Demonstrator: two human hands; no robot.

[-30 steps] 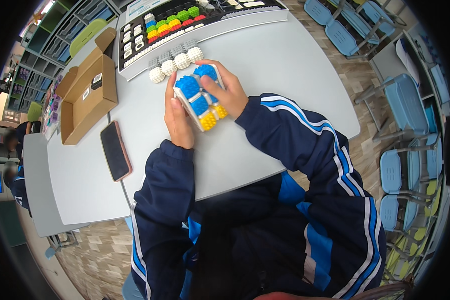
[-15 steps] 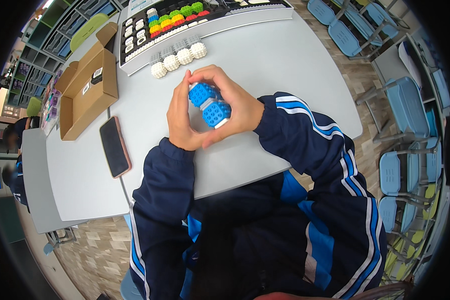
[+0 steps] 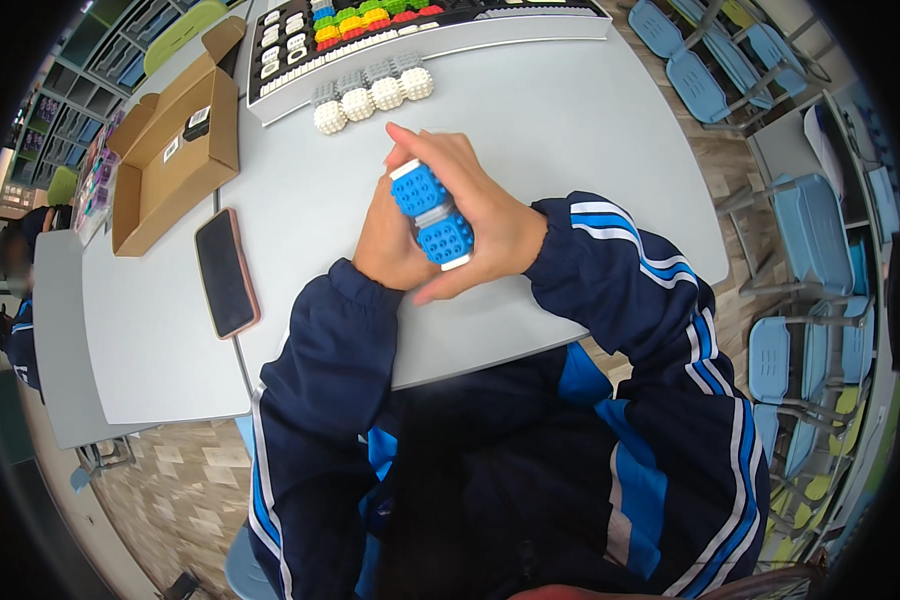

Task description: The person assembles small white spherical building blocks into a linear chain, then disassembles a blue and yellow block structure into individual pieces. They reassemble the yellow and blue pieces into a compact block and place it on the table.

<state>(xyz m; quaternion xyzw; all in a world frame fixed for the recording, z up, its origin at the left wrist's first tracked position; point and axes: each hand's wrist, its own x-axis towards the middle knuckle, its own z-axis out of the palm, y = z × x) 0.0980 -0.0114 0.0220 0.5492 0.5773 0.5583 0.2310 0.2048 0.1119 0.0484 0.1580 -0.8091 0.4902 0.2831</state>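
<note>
Both hands lifted, block turned since a second ago | left hand [image 3: 395, 235] and right hand [image 3: 490, 225] clasp blue-and-white studded plastic block [image 3: 432, 215] above grey table [image 3: 570, 130] | yellow face now hidden; white knobbly cubes [image 3: 373, 92] untouched.

Blue studded blocks [image 3: 432, 214] edged in white are showing against a grey table [image 3: 570, 150], white-striped navy sleeves [image 3: 630, 300] framing them.

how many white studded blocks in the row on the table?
4, side by side on the table below the tray: white studded blocks at. None looks hidden.
</note>
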